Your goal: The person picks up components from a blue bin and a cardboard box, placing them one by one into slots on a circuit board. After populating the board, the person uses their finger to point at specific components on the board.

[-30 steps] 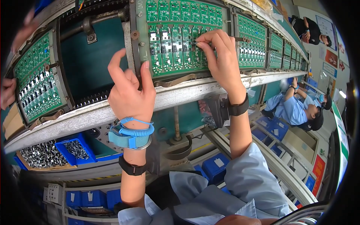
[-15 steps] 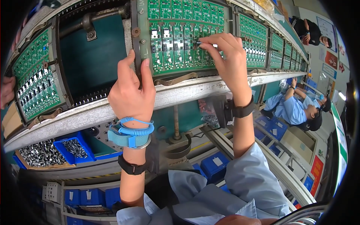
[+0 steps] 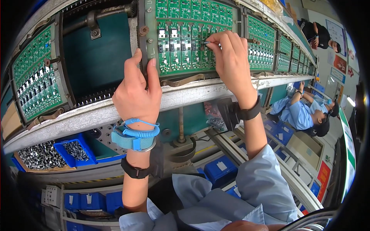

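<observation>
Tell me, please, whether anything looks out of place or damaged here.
Only wear stands out: the metal rail near the left hand and right hand looks scuffed and patchy. The loose parts are jumbled but heaped beside the small blue bin; nothing looks clearly spilled.

Left hand (image 3: 138, 94): index finger, raised and spread wide of the thumb a second ago, now down at the frame bar (image 3: 143, 41); bar now between index finger and thumb, one to each side.
Right hand (image 3: 233, 57): shifted slightly right in view, with the small dark part (image 3: 206, 43) at its fingertips.
Middle panel (image 3: 181, 63), green boards: slightly farther right and higher in view.
Left panel (image 3: 36, 73): slightly higher in view.
Blue bin (image 3: 76, 151), small parts inside: slightly farther left and higher in view.
Co-worker's hands, formerly at the left edge: gone from view.
</observation>
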The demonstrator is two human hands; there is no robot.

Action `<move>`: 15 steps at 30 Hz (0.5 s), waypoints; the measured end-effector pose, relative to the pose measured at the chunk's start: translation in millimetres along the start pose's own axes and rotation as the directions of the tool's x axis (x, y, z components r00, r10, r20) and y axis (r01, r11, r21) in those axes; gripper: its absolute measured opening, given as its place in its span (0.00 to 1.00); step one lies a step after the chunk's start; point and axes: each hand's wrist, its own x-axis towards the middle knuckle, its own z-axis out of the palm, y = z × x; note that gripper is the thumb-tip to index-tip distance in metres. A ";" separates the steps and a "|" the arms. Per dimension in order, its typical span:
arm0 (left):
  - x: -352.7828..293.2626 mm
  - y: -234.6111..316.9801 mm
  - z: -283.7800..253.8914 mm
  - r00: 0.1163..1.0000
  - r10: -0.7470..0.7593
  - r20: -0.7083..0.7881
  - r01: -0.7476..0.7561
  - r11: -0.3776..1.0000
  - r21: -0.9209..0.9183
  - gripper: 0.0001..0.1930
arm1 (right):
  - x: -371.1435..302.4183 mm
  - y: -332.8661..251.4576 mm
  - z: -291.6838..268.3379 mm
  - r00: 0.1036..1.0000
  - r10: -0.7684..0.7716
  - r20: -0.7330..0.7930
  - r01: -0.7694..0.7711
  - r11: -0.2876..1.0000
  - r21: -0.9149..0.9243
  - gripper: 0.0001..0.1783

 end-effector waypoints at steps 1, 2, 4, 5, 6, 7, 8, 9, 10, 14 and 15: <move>-0.2 -0.3 0.6 1.000 0.005 -0.002 -0.005 1.000 0.000 0.11 | -0.8 -0.2 0.7 1.000 0.009 -0.001 -0.009 1.000 -0.001 0.06; -0.5 -0.6 1.0 1.000 0.010 -0.004 -0.010 1.000 -0.001 0.11 | -1.4 -0.5 1.3 1.000 0.017 -0.001 -0.017 1.000 -0.001 0.06; -0.4 -1.1 0.9 1.000 0.013 -0.005 -0.013 1.000 0.005 0.11 | -1.5 -0.8 2.1 1.000 0.026 -0.002 -0.026 1.000 -0.002 0.06; -0.3 -1.3 0.6 1.000 0.016 -0.007 -0.016 1.000 0.011 0.11 | -1.1 -0.9 2.4 1.000 0.021 -0.006 -0.021 1.000 -0.001 0.06; -0.3 -1.3 0.4 1.000 0.020 -0.008 -0.020 1.000 0.017 0.11 | -0.7 -0.9 2.5 1.000 0.016 -0.011 -0.016 1.000 0.000 0.06; -0.3 -1.3 0.6 1.000 0.020 -0.008 -0.020 1.000 0.016 0.11 | -0.5 -0.8 2.2 1.000 0.011 -0.015 -0.011 1.000 0.001 0.06; -0.2 -1.2 0.9 1.000 0.024 -0.015 -0.024 1.000 0.011 0.11 | -0.5 -0.5 1.6 1.000 0.011 -0.015 -0.011 1.000 0.001 0.06; 0.2 -1.3 0.8 0.999 0.029 -0.022 -0.029 1.000 0.006 0.11 | -0.3 -0.6 1.2 1.000 0.000 -0.025 0.000 1.000 0.003 0.06; 0.4 -1.0 0.5 0.999 0.034 -0.029 -0.034 0.999 0.001 0.11 | 0.0 -0.6 0.7 0.999 -0.011 -0.035 0.012 1.000 0.005 0.06; 1.6 1.7 -3.4 1.000 0.006 -0.001 -0.006 1.000 0.019 0.11 | 1.8 -4.4 -6.7 1.000 -0.018 -0.022 0.017 1.000 -0.018 0.05; 1.2 1.6 -3.9 1.000 0.007 -0.001 -0.007 1.000 0.021 0.11 | 2.5 -6.6 -8.7 1.000 -0.015 -0.010 0.015 0.999 -0.028 0.05</move>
